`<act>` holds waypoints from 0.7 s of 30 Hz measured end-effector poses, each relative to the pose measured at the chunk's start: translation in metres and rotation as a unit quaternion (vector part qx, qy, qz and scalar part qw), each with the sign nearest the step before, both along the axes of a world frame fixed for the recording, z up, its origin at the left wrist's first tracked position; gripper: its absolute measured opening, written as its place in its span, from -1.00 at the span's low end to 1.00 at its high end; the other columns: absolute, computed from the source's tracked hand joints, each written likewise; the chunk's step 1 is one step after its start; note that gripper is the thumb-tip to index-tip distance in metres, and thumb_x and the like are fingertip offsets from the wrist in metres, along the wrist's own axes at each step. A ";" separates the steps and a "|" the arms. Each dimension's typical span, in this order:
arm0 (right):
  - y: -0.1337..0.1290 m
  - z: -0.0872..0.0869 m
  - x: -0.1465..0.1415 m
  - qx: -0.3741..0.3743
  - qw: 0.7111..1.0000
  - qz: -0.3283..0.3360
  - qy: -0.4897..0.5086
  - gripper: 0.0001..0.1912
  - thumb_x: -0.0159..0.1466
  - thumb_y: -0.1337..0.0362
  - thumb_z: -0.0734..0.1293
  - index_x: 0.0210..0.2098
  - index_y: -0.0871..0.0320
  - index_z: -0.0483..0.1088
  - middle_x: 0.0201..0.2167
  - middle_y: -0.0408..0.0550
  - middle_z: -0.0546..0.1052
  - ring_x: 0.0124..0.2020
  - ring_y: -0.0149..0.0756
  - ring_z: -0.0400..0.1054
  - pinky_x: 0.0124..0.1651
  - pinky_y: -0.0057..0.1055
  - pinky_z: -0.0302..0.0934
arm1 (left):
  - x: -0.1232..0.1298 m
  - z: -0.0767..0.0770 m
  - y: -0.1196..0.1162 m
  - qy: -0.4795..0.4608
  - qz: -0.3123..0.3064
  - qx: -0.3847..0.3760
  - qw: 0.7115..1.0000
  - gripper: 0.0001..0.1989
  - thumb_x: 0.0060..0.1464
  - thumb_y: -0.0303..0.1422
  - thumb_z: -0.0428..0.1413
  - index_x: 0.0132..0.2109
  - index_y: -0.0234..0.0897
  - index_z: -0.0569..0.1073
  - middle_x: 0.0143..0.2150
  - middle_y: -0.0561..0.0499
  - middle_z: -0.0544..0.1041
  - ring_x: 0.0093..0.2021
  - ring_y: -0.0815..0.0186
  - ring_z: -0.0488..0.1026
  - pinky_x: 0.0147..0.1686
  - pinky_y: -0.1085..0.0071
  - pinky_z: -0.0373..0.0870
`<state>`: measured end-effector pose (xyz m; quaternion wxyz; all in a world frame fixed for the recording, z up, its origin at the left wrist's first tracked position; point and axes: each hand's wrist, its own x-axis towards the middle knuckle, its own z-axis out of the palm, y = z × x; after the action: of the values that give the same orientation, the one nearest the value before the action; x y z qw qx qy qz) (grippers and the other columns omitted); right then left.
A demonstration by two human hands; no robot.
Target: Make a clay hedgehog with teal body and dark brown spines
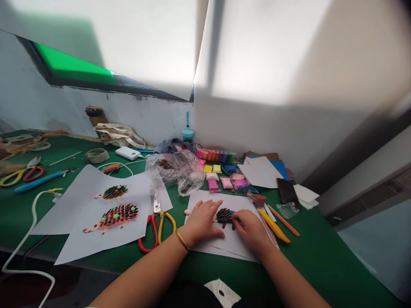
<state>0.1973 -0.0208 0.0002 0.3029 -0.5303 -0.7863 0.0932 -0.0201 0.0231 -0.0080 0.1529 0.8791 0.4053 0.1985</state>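
A small hedgehog figure [224,215] with dark spikes and brown feet lies on white paper [221,247] in front of me. Flat on the paper at its left rests my left hand [204,222], fingers spread, thumb below the figure, a gold bangle on the wrist. My right hand [249,229] is pinched at the figure's right end; whatever is between its fingertips is too small to make out. Scissors [157,222] with red and yellow handles lie left of the paper. Two finished-looking hedgehogs, a smaller one [114,192] and a larger pink one [118,217], lie on sheets further left.
Clay packets [212,185] and a crumpled plastic bag [176,167] sit behind the paper. To the right are a yellow cutter [274,226], an orange stick [284,220] and a phone [288,193]. A white cable [32,222] and pliers [34,172] lie at the left.
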 end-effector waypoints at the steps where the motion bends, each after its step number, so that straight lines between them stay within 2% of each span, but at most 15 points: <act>1: 0.000 0.000 0.000 0.008 1.000 0.001 -0.005 -0.84 0.31 0.39 0.21 -0.33 0.12 0.42 -0.37 -0.05 0.49 -0.27 -0.20 0.34 -0.15 -0.27 0.20 | 0.000 0.000 0.000 0.002 0.000 0.001 1.000 0.17 -0.35 0.04 0.40 0.37 -0.14 0.07 0.25 -0.22 0.32 0.30 -0.06 0.18 0.29 -0.05 -0.03; 9: 0.004 -0.006 -0.006 0.038 0.999 0.001 -0.032 -0.82 0.28 0.44 0.22 -0.32 0.13 0.44 -0.35 -0.01 0.48 -0.24 -0.18 0.33 -0.14 -0.27 0.20 | 0.000 0.000 0.000 0.013 0.003 0.003 1.000 0.16 -0.33 0.06 0.38 0.37 -0.12 0.06 0.26 -0.20 0.32 0.29 -0.04 0.18 0.29 -0.03 -0.03; 14: 0.004 -0.008 -0.005 0.014 1.000 -0.001 -0.019 -0.82 0.30 0.42 0.21 -0.32 0.13 0.43 -0.34 -0.02 0.48 -0.23 -0.18 0.33 -0.13 -0.27 0.20 | 0.000 -0.001 0.000 0.008 0.003 0.006 1.000 0.14 -0.31 0.06 0.37 0.37 -0.12 0.06 0.27 -0.19 0.31 0.30 -0.04 0.18 0.29 -0.02 -0.04; 18: 0.003 -0.008 0.000 -0.014 0.999 -0.028 0.027 -0.92 0.26 0.35 0.28 -0.25 0.13 0.40 -0.31 -0.04 0.48 -0.23 -0.19 0.32 -0.15 -0.29 0.20 | 0.000 -0.002 0.001 0.007 0.002 0.003 1.000 0.14 -0.30 0.07 0.36 0.37 -0.10 0.05 0.27 -0.18 0.31 0.30 -0.03 0.17 0.30 -0.02 -0.05; 21: 0.001 -0.003 0.003 -0.018 0.998 -0.051 0.027 -0.96 0.21 0.33 0.33 -0.31 0.12 0.40 -0.31 -0.05 0.46 -0.22 -0.18 0.31 -0.16 -0.29 0.18 | -0.001 -0.002 0.001 0.008 0.001 0.004 1.000 0.15 -0.31 0.07 0.37 0.37 -0.11 0.05 0.27 -0.19 0.31 0.31 -0.03 0.17 0.30 -0.02 -0.05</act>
<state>0.1999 -0.0197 -0.0025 0.3184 -0.5727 -0.7479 0.1062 -0.0206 0.0241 -0.0104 0.1456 0.8810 0.4065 0.1935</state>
